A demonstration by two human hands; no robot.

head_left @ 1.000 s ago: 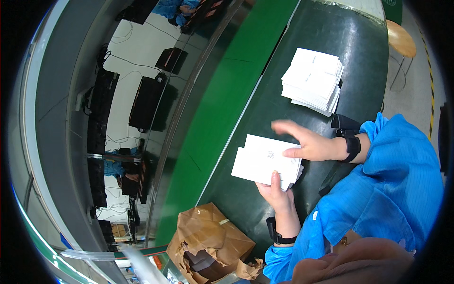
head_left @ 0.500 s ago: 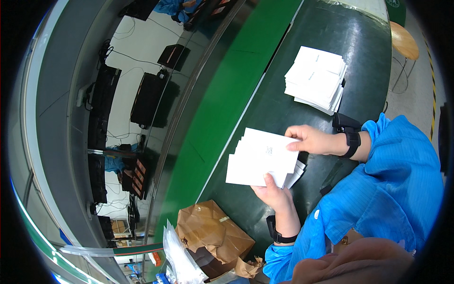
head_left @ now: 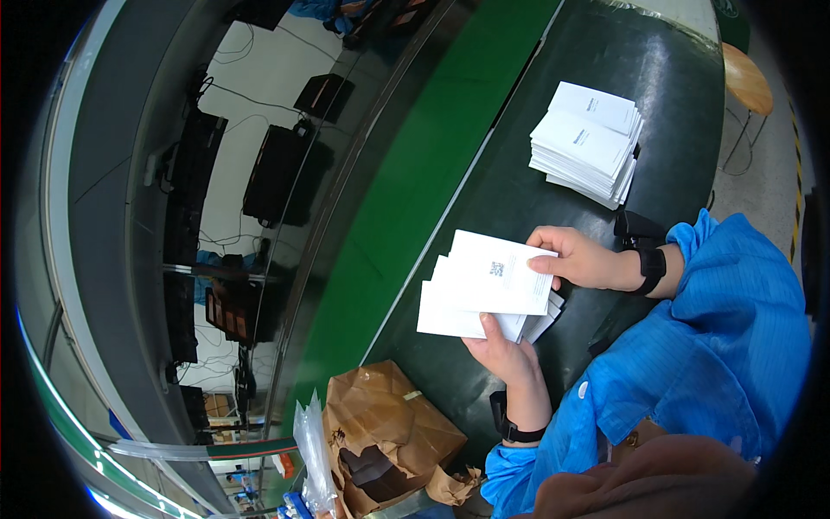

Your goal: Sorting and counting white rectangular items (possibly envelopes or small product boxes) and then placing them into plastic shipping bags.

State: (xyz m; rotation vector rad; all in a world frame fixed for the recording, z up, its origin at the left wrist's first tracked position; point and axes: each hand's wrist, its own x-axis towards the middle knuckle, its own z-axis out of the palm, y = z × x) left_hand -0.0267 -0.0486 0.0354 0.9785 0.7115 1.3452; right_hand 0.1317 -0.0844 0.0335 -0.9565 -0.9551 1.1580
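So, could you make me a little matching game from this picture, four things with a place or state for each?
Things:
1. fanned white papers
2. stacked white papers
3. brown paper package
4. round stool

Places or states:
A. torn open
B. beyond the edge of the dark green tabletop
C. held by the left hand and right hand
D. resting on that tabletop, untouched by either hand

Pairs: 1-C, 2-D, 3-A, 4-B
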